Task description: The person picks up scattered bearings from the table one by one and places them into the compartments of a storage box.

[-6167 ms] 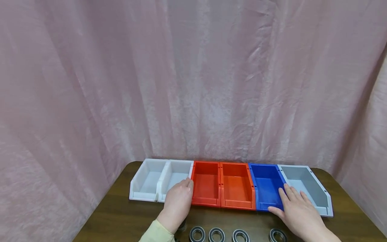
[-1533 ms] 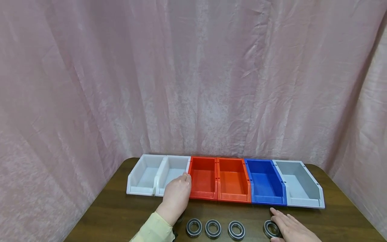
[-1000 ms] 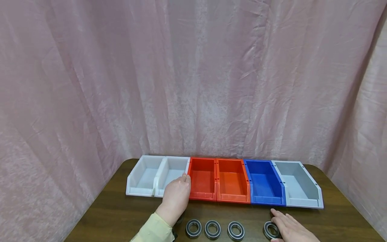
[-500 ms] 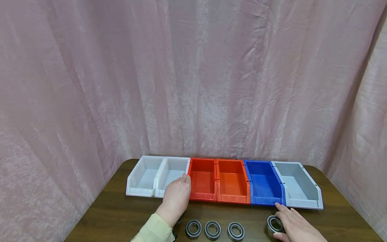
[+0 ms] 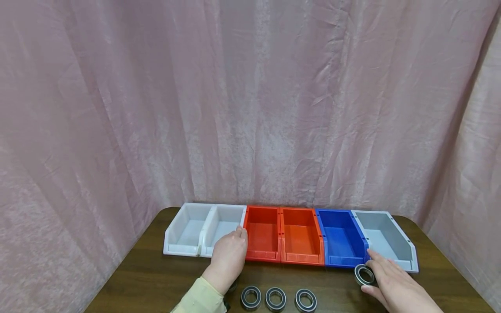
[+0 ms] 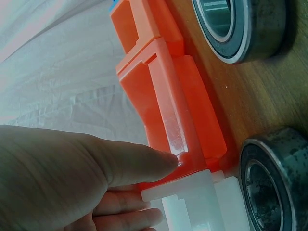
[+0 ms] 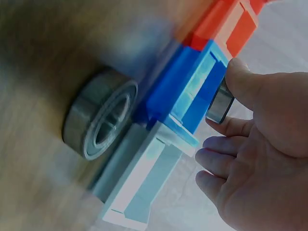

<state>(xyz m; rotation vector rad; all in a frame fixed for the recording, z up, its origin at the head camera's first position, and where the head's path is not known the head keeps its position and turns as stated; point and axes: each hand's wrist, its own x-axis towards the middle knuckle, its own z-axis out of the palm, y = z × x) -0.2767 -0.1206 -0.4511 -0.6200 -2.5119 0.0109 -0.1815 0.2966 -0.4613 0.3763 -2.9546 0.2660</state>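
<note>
My right hand [image 5: 395,280] pinches a ball bearing [image 7: 221,103] between thumb and forefinger. That bearing is raised just in front of the blue bin [image 5: 346,261] and the grey bin [image 5: 407,264]. The other fingers of this hand stay loosely bent. My left hand [image 5: 228,254] lies where the white bin [image 5: 209,251] meets the red bin [image 5: 263,255]. In the left wrist view its thumb [image 6: 139,163] is straight over the red bin's front corner, and no held thing shows.
Several bearings lie in front of the bins, including one bearing [image 5: 244,298] near my left wrist. A further bearing [image 7: 77,122] is on the table in the right wrist view. An orange bin [image 5: 302,258] stands mid-row; a pink curtain [image 5: 250,104] hangs behind.
My right hand came down from the blue and grey bins to the rightmost bearing, gripped it and lifted it forward towards them. The left hand has stayed in place.
</note>
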